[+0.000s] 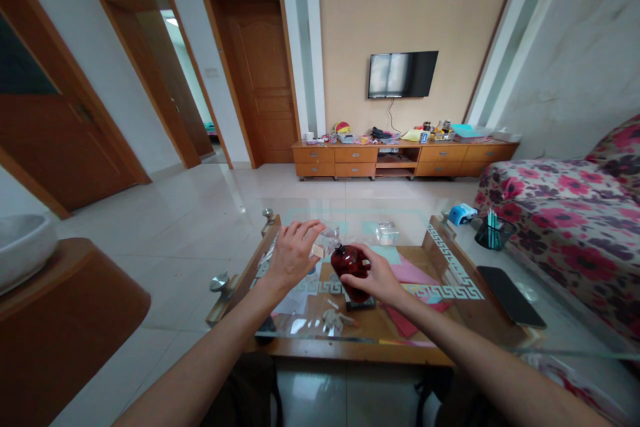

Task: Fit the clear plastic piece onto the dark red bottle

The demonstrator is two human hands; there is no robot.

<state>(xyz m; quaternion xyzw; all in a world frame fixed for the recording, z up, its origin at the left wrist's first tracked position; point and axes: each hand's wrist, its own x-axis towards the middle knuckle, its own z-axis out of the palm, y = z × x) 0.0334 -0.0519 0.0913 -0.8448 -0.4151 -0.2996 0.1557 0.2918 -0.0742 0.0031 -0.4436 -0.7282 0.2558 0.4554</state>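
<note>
My right hand (377,273) is wrapped round a dark red-brown, see-through bottle (349,260) and holds it above the glass-topped coffee table (340,337). The bottle leans to the left, with its narrow black neck pointing up toward my left hand. Just left of that neck, my left hand (294,250) hovers with fingers bent and apart; I see nothing held in it. A crumpled-looking clear plastic piece (331,236) shows between its fingertips and the bottle neck. Whether the fingers touch it I cannot tell.
A black phone-like slab (510,295), a mesh pen holder (495,232) and a blue-white pack (463,214) lie on the right side. A clear box (387,232) is farther back. Beyond stand a low cabinet (355,161) and a flowered sofa (560,207).
</note>
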